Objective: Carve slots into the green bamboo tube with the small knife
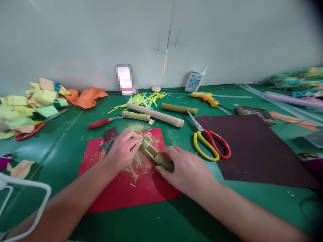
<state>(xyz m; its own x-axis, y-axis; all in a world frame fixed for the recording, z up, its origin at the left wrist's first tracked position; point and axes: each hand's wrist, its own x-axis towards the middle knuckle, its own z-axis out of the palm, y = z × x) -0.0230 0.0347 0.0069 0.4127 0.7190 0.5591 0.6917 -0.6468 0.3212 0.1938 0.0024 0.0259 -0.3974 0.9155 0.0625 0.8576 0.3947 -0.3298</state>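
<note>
A greenish bamboo tube (150, 150) with a rectangular opening cut in its side lies slanted above a red sheet (121, 195). My right hand (188, 168) grips its near end, thumb on one side and fingers on the other. At the far end, my left hand (126, 148) has its fingers pinched together against the tube. A small dark bit shows at those fingertips, too little to name. Pale shavings (135, 169) are scattered over the red sheet. Beside my left hand lie a small dark brown square (110, 133) and a crumpled bluish-grey piece (107, 144).
Beyond the sheet lie more bamboo tubes (156, 115) and a red-handled tool (102, 123). Scissors (212, 141) rest partly on a dark brown sheet (254, 148) at right. A yellow glue gun (205, 98), a carton (195, 80) and a phone (124, 79) are near the wall.
</note>
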